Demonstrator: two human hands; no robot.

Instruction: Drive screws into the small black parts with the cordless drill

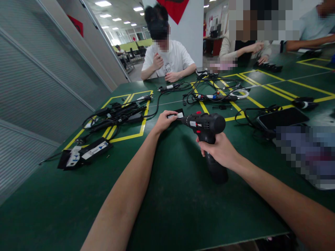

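Note:
In the head view my right hand (217,148) is wrapped round the grip of a black cordless drill (206,122) with red details. The drill's chuck points left, toward my left hand (166,121). My left hand has its fingers closed on a small black piece with a white part (180,115), low over the green table. The drill's tip is right beside this piece; whether they touch I cannot tell. My left fingers partly cover the piece.
Black cables (117,116) lie bundled at the left, behind black pieces with white labels (95,150). More cables and a soldering-iron-like tool (214,97) lie farther back. A dark tablet-like device (282,118) rests at right. Several people sit across the green table (167,209).

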